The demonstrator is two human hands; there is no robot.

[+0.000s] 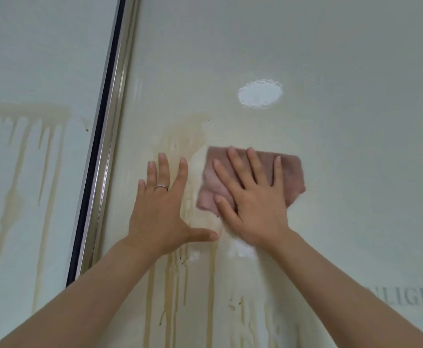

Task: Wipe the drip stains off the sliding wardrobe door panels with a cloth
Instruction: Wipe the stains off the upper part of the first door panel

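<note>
Right hand [253,197]: fingers straight and spread, palm pressed flat on the cloth [289,173] — nothing curled round it.
Cloth: pink, folded, flat against the right panel [331,71], near its middle, edges blurred.
Left hand [161,197]: fingers straight and apart, flat on the same panel just left of the cloth, thumb stretched toward the right wrist; a ring [161,187] on one finger.
Stains [170,280]: brownish drips run down the panel below and left of the hands — more drips [19,172] on the left panel [42,46].
Frame [109,101]: a metal strip between the two panels.
Glare [260,93]: a bright oval above the cloth.
</note>
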